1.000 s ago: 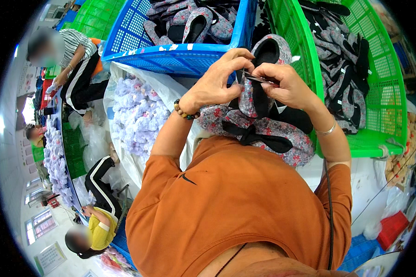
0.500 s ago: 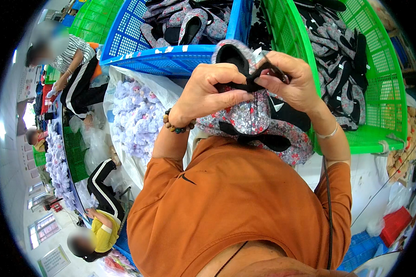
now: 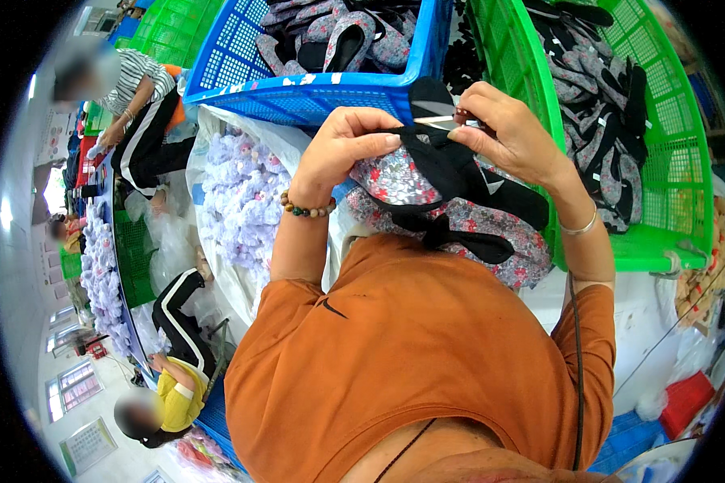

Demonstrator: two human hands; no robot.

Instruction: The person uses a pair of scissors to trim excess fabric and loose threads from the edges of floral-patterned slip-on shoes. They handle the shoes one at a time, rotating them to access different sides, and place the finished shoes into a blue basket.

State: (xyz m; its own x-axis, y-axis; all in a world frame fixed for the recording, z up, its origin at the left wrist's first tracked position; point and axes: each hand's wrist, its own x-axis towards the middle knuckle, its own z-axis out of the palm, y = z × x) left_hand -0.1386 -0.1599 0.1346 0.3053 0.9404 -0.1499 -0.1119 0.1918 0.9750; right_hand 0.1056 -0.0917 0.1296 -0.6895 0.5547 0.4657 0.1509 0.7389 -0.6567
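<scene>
While pinching a slipper (image 3: 395, 179) in the left hand (image 3: 353, 143), aims a blade (image 3: 435, 120) from the right hand (image 3: 503, 129)

Grips the slipper by its black edge between left thumb and fingers, with grey-and-red floral cloth showing below. Pinches the blade's dark handle between right thumb and fingertips, pointing leftward at the slipper; cannot tell whether touching or only near. Holds both above more slippers (image 3: 511, 233), gathered in front of the orange shirt (image 3: 427, 346), with black straps across them.

Faces a blue crate (image 3: 298, 101) just beyond, heaped with similar slippers, and hides part of its near corner behind the held one. Crosses the wall of a green crate (image 3: 677, 205), also filled, with the right hand, so is hemmed in closely on that side. Has a white sack (image 3: 288, 138) of lilac fluff (image 3: 246, 193) beside the left forearm. Farther left, looks over a worktop (image 3: 124, 298) lined with similar fluff, near a person in stripes (image 3: 143, 87) and a person in yellow (image 3: 176, 402). Wears a black cable (image 3: 578, 370) down the shirt's right side, well apart from a red crate (image 3: 687, 405).
</scene>
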